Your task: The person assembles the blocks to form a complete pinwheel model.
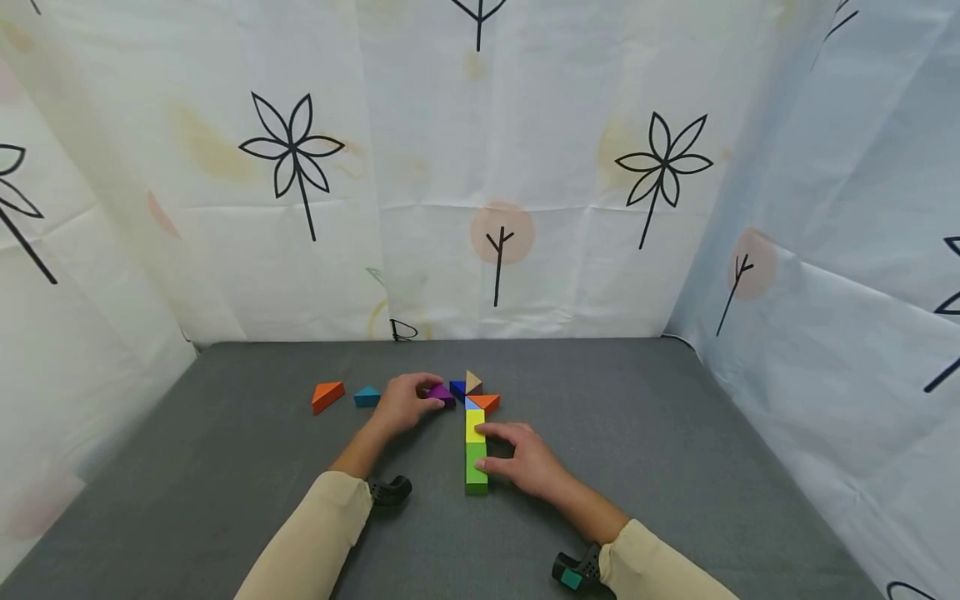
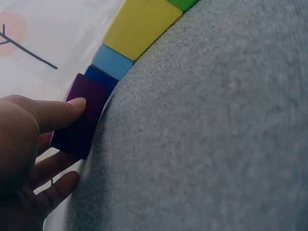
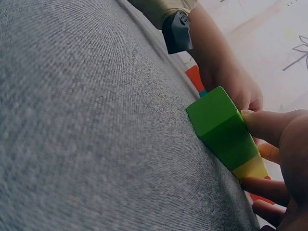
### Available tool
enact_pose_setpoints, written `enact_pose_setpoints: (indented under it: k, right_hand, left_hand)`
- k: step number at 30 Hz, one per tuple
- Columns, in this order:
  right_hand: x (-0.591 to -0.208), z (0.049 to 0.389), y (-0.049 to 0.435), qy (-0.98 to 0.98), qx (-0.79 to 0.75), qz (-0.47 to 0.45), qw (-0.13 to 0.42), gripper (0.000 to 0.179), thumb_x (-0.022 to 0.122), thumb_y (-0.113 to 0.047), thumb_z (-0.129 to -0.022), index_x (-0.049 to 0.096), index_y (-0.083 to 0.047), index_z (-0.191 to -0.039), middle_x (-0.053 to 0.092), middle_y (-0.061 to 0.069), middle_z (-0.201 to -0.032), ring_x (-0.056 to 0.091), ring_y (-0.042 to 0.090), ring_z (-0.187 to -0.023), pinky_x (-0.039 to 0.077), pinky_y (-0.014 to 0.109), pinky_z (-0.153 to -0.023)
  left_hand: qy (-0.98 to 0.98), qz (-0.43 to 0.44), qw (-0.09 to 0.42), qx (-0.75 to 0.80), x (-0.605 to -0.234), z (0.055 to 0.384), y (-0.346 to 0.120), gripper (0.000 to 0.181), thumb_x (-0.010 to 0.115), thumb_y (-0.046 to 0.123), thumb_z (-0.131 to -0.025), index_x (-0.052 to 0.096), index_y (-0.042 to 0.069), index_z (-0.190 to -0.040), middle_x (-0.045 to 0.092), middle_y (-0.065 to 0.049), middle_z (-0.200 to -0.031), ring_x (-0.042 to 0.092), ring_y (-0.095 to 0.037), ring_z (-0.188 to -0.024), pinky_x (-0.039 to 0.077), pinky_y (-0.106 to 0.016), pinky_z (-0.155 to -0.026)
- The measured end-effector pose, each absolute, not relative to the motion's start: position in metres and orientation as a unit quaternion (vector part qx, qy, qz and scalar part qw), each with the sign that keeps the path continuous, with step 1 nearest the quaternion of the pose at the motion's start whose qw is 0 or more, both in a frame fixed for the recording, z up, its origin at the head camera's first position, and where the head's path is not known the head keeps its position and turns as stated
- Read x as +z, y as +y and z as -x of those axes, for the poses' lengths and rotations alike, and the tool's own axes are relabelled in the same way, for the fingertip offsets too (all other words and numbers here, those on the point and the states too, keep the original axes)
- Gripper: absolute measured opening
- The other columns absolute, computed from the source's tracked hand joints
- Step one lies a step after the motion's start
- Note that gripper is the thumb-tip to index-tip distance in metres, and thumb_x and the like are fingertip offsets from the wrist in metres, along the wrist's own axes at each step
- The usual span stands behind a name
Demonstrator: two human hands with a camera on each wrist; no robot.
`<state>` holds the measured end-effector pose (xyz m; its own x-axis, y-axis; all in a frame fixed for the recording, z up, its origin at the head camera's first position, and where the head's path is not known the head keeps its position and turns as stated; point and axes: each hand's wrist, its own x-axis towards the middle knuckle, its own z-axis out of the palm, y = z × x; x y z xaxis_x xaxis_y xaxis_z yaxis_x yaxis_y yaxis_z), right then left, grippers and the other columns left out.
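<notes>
My left hand point(image 1: 402, 406) pinches the purple triangular, apparently wooden block point(image 1: 443, 395), beyond and left of the green rectangular block point(image 1: 476, 468); it should be light, stiff, best held by its flat faces. My right hand point(image 1: 534, 461), loosely spread, touches the green block's right side.

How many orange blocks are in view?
2: one orange block left of the teal block, another orange block near the far end of the yellow block. More may be hidden.
</notes>
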<state>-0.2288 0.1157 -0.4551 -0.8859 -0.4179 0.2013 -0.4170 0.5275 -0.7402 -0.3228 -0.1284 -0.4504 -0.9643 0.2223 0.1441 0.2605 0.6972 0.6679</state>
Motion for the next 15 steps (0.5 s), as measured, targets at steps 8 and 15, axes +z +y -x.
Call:
enact_pose_setpoints:
  k: [8, 15]
  right_hand:
    - [-0.4559, 0.2290, 0.1149, 0.874, -0.422, 0.240, -0.001, 0.050, 0.075, -0.035, -0.086, 0.063, -0.014, -0.130, 0.060, 0.006, -0.130, 0.048, 0.032, -0.121, 0.037, 0.055, -0.098]
    - [-0.4562, 0.2292, 0.1148, 0.871, -0.428, 0.239, -0.001, 0.050, 0.075, -0.033, -0.086, 0.063, -0.013, -0.130, 0.060, 0.007, -0.130, 0.048, 0.032, -0.120, 0.037, 0.055, -0.098]
  left_hand:
    - [-0.928, 0.131, 0.036, -0.347, -0.4504, 0.3229, -0.1234, 0.037, 0.077, 0.016, -0.086, 0.068, 0.011, -0.121, 0.068, -0.006, -0.113, 0.062, -0.023, -0.101, 0.050, -0.043, -0.088]
    - [-0.927, 0.124, 0.030, -0.354, -0.4498, 0.3218, -0.1195, 0.052, 0.077, 0.015, -0.085, 0.060, 0.008, -0.133, 0.068, -0.010, -0.115, 0.062, -0.027, -0.107, 0.048, -0.046, -0.092]
